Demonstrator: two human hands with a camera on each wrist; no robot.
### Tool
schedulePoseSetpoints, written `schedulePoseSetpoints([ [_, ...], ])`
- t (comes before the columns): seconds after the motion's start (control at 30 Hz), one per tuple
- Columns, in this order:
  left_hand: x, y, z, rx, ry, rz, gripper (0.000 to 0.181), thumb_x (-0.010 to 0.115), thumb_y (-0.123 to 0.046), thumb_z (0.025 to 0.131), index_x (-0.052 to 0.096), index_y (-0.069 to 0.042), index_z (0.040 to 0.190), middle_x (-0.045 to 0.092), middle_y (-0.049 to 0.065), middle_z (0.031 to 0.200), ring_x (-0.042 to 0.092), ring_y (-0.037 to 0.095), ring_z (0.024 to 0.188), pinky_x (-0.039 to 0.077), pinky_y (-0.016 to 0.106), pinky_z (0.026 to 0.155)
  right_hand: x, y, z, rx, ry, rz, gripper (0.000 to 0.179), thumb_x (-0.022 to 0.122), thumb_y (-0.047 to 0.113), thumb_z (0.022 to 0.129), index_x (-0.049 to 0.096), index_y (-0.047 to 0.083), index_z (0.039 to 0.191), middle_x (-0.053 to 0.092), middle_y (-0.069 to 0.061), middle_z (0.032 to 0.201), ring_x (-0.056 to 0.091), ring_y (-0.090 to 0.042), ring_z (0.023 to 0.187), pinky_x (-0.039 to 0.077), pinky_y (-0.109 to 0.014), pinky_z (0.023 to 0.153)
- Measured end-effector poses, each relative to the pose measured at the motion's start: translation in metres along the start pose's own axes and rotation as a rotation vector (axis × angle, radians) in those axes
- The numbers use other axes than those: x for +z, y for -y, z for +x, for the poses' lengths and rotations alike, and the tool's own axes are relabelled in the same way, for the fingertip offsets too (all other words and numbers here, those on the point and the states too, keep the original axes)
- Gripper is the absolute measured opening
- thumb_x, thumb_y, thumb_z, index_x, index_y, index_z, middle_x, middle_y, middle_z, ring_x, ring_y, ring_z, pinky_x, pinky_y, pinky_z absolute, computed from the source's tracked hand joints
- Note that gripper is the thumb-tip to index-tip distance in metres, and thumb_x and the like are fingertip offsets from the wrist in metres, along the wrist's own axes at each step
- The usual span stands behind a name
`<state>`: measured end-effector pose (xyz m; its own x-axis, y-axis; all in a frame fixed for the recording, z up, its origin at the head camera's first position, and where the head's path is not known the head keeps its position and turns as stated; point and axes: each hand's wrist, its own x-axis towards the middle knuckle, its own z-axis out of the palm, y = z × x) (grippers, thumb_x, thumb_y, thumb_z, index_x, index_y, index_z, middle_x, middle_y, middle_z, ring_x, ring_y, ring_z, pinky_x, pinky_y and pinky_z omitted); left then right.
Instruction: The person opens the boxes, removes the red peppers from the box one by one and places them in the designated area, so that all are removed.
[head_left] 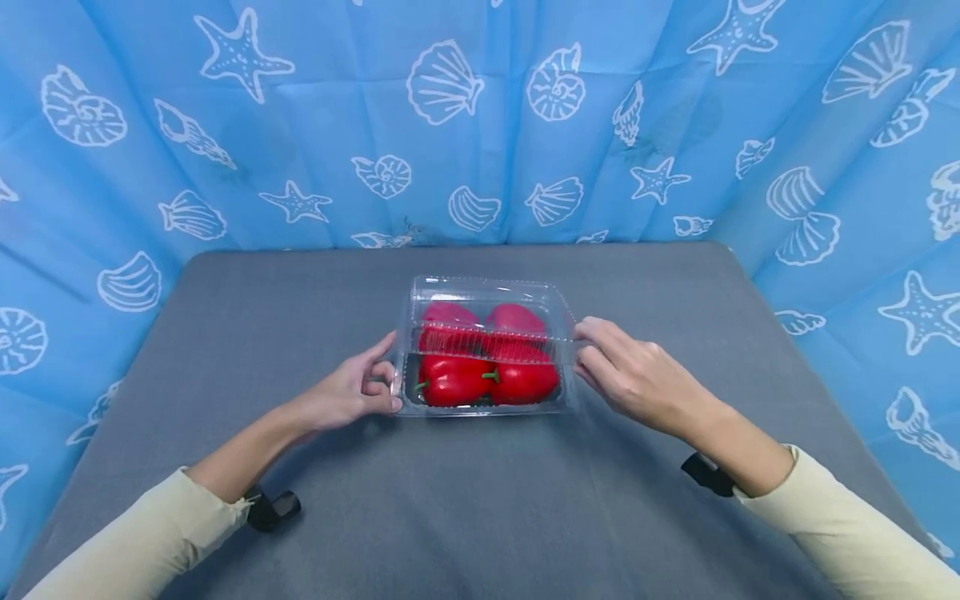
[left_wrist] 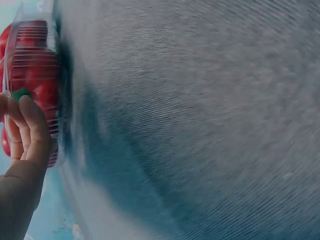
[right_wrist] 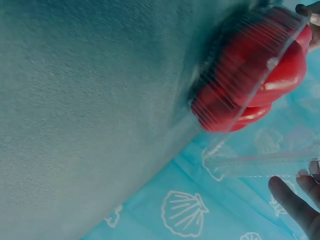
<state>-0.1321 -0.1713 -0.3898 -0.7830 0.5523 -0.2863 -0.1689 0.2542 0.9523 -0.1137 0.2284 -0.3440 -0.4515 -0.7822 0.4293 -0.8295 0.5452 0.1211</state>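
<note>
A clear plastic clamshell container (head_left: 480, 412) sits on the grey table with several red bell peppers (head_left: 453, 385) inside. Two front peppers show green stems; the rear ones appear through the partly raised lid (head_left: 558, 350). My left hand (head_left: 351, 392) holds the container's left rim, thumb at the near corner and fingers bent along the side. At the right, my right hand (head_left: 630, 371) pinches the lid's edge. The right wrist view shows the lid (right_wrist: 260, 166) standing apart from the base, with the right thumb and fingers (right_wrist: 295, 205) at its edge.
Grey cloth covers the table (head_left: 480, 500). Behind it and at both sides hangs a blue curtain (head_left: 480, 150) with white shells and starfish. Black straps (head_left: 273, 508) sit at both wrists.
</note>
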Motion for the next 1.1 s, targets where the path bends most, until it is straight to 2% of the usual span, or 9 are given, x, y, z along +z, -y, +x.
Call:
schedulePoseSetpoints([
  [0.07, 0.0, 0.002, 0.001, -0.009, -0.002, -0.008, 0.099, 0.07, -0.003, 0.089, 0.003, -0.015, 0.161, 0.056, 0.016, 0.106, 0.065, 0.029, 0.086, 0.056, 0.03, 0.084, 0.0, -0.001, 0.001, -0.01, -0.005, 0.0, 0.025, 0.059, 0.025, 0.098, 0.059, 0.0, 0.102, 0.058, -0.021, 0.115, 0.06, -0.032, 0.102, 0.06, -0.036, 0.066],
  [0.2, 0.001, 0.006, 0.003, -0.023, -0.004, -0.035, 0.1, 0.071, -0.005, 0.089, 0.002, -0.017, 0.161, 0.058, 0.016, 0.107, 0.066, 0.032, 0.089, 0.056, 0.031, 0.085, 0.004, -0.003, 0.003, -0.02, -0.103, 0.022, 0.04, 0.04, 0.033, 0.106, 0.061, 0.0, 0.098, 0.06, -0.021, 0.112, 0.062, -0.031, 0.098, 0.061, -0.038, 0.067],
  [0.33, 0.002, 0.007, 0.002, -0.029, -0.005, -0.055, 0.1, 0.071, -0.005, 0.089, 0.001, -0.017, 0.161, 0.058, 0.016, 0.107, 0.066, 0.029, 0.088, 0.056, 0.032, 0.085, 0.004, -0.006, 0.008, -0.003, -0.197, 0.053, 0.042, 0.044, 0.034, 0.106, 0.065, 0.0, 0.096, 0.063, -0.021, 0.112, 0.065, -0.031, 0.096, 0.061, -0.042, 0.07],
  [0.53, 0.004, 0.011, 0.0, -0.031, -0.007, -0.088, 0.099, 0.07, -0.005, 0.09, 0.002, -0.018, 0.161, 0.058, 0.015, 0.107, 0.065, 0.026, 0.084, 0.055, 0.032, 0.086, 0.0, -0.012, 0.017, 0.06, -0.276, 0.108, 0.043, 0.047, 0.037, 0.104, 0.067, 0.0, 0.099, 0.065, -0.019, 0.117, 0.067, -0.03, 0.099, 0.06, -0.044, 0.074],
  [0.7, 0.006, 0.011, -0.001, -0.029, -0.006, -0.126, 0.097, 0.068, -0.005, 0.091, 0.003, -0.021, 0.161, 0.059, 0.014, 0.105, 0.066, 0.026, 0.085, 0.055, 0.033, 0.087, -0.002, -0.018, 0.025, 0.1, -0.342, 0.143, 0.041, 0.05, 0.037, 0.103, 0.066, 0.0, 0.096, 0.066, -0.017, 0.118, 0.068, -0.03, 0.101, 0.059, -0.037, 0.079],
  [0.87, 0.008, 0.011, -0.003, -0.023, -0.006, -0.157, 0.097, 0.068, -0.004, 0.091, 0.002, -0.02, 0.16, 0.06, 0.011, 0.102, 0.067, 0.022, 0.085, 0.054, 0.033, 0.089, -0.002, -0.025, 0.033, 0.157, -0.39, 0.227, 0.041, 0.052, 0.037, 0.102, 0.065, -0.001, 0.095, 0.066, -0.018, 0.119, 0.067, -0.031, 0.104, 0.049, -0.02, 0.095],
  [0.93, 0.009, 0.011, -0.003, -0.027, -0.008, -0.169, 0.097, 0.068, -0.004, 0.09, 0.002, -0.02, 0.16, 0.061, 0.01, 0.101, 0.067, 0.021, 0.085, 0.054, 0.034, 0.089, -0.001, -0.028, 0.036, 0.189, -0.417, 0.303, 0.035, 0.058, 0.031, 0.101, 0.065, -0.002, 0.096, 0.066, -0.019, 0.119, 0.065, -0.032, 0.107, 0.045, -0.017, 0.1],
  [1.03, 0.01, 0.011, -0.004, -0.041, -0.016, -0.185, 0.098, 0.069, -0.004, 0.089, 0.003, -0.02, 0.16, 0.061, 0.009, 0.1, 0.067, 0.02, 0.086, 0.054, 0.034, 0.089, -0.001, -0.032, 0.04, 0.267, -0.445, 0.421, 0.013, 0.068, 0.01, 0.094, 0.066, -0.002, 0.098, 0.066, -0.019, 0.12, 0.063, -0.032, 0.11, 0.046, -0.017, 0.098],
  [1.1, 0.01, 0.01, -0.004, -0.048, -0.019, -0.186, 0.098, 0.069, -0.004, 0.089, 0.003, -0.021, 0.16, 0.062, 0.008, 0.099, 0.067, 0.02, 0.086, 0.053, 0.034, 0.09, -0.001, -0.035, 0.042, 0.328, -0.453, 0.505, 0.012, 0.069, -0.004, 0.088, 0.066, -0.002, 0.1, 0.065, -0.017, 0.123, 0.062, -0.029, 0.112, 0.048, -0.018, 0.096],
])
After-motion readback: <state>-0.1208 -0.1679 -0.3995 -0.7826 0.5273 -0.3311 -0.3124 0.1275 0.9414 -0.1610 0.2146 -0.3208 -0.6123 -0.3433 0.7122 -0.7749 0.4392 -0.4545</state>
